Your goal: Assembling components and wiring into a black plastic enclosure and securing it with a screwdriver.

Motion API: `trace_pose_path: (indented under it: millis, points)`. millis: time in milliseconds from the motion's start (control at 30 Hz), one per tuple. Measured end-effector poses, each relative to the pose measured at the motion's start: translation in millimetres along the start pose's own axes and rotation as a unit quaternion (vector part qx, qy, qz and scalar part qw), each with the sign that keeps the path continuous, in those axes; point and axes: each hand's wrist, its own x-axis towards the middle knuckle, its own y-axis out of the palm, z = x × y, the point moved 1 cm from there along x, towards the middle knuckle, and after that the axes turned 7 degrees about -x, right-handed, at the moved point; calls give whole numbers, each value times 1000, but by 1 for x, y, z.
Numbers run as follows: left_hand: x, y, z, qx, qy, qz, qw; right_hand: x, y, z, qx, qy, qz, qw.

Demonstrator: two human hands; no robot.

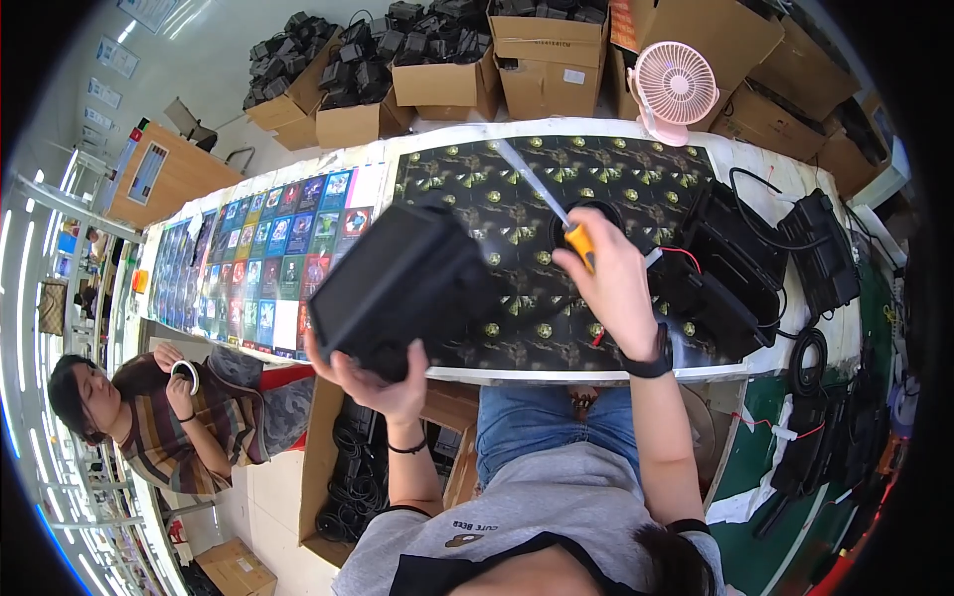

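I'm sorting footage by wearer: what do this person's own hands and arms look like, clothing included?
The left hand and right hand are gloveless. A thin dark band circles the left wrist, a wider black band the right. The short grey sleeves have dark trim.

Looks like a small assembly workshop to me. The right fingers (600, 223) have a screwdriver (579, 245), and just to their right a couple of opened black cases (740, 238) lie on a long bench (735, 162). Way past both sets of fingers, cardboard boxes (542, 94) are heaped with tons of black units (417, 42). Off left of the left fingers (348, 374), there's another person (189, 432) beside the bench.
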Motion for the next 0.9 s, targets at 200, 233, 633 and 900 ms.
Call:
trace_pose_path:
  millis: [200,233,633,900]
  points:
    - [19,-28,52,63,-130,-111,983,-24,24,-7,-261,-5,170,950]
    - [21,-32,61,76,-164,-124,976,-20,33,-12,-268,-21,169,948]
    - [78,-109,229,267,-279,-281,878,8,51,20,96,-184,92,974]
    - [81,-136,247,448,-278,-160,835,-59,-111,-10,-83,97,-162,978]
